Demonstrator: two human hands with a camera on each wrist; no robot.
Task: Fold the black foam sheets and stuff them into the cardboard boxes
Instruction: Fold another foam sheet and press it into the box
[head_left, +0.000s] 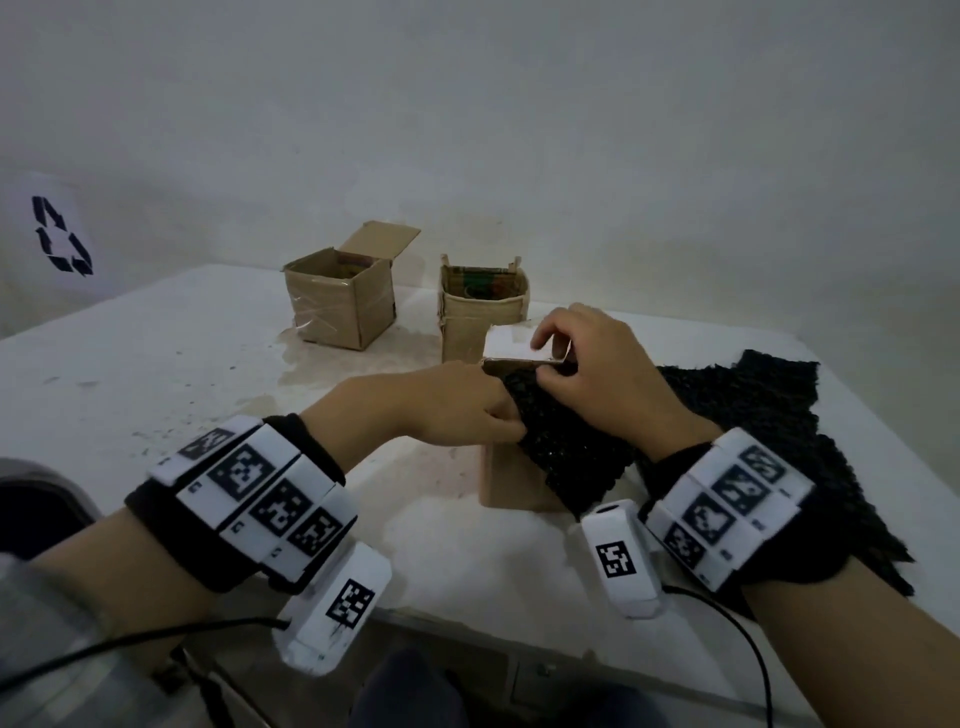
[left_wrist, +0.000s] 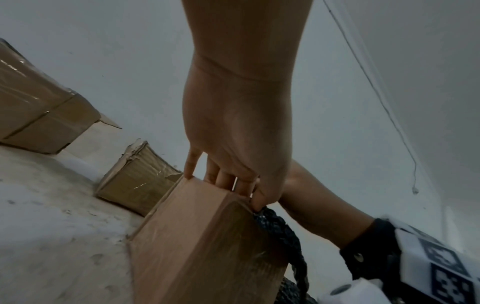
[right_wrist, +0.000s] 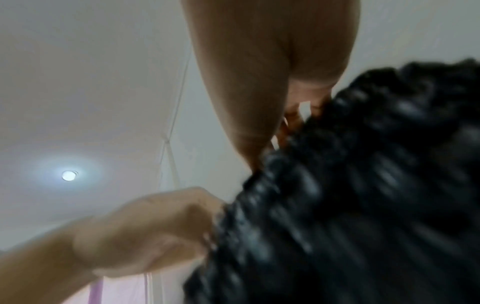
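A tall cardboard box (head_left: 511, 486) stands in the middle of the table, its pale flap (head_left: 517, 344) raised. A black foam sheet (head_left: 569, 441) hangs out of its mouth and down its right side. My left hand (head_left: 511, 415) grips the box's top rim, fingers curled over the edge, thumb beside the foam. In the left wrist view the left hand (left_wrist: 228, 185) sits on the box (left_wrist: 202, 236) with foam (left_wrist: 283, 230) trailing past the corner. My right hand (head_left: 550, 358) pinches the foam at the opening, forefinger on the flap. The right wrist view shows blurred foam (right_wrist: 350, 195) under the right hand (right_wrist: 293, 123).
Two more cardboard boxes stand at the back: an open one with a raised flap (head_left: 337, 301) and a narrower one (head_left: 483, 312) just behind the near box. More black foam sheets (head_left: 779, 415) lie spread on the right of the white table (head_left: 156, 389). A wall rises close behind.
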